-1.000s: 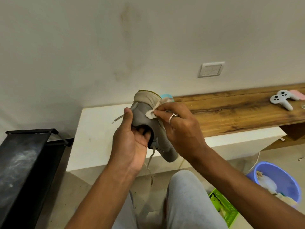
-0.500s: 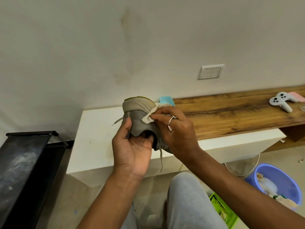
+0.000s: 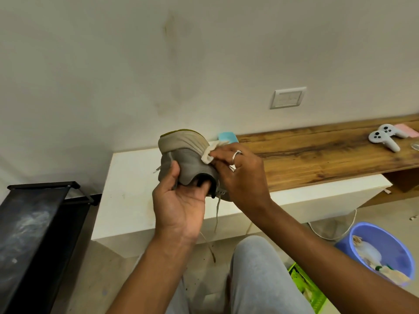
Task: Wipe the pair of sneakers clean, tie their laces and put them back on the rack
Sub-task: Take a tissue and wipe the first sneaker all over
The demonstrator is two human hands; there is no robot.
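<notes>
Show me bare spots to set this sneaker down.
The white ledge, bare left of the sneaker up to the wall. The wooden shelf, free between the blue object and the game controller. Crowded: the floor at right, with bucket and green basket.

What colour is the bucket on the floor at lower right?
The bucket is lavender-blue, seen best in the head view.

Grey trousers — silver ring on right hand.
</notes>
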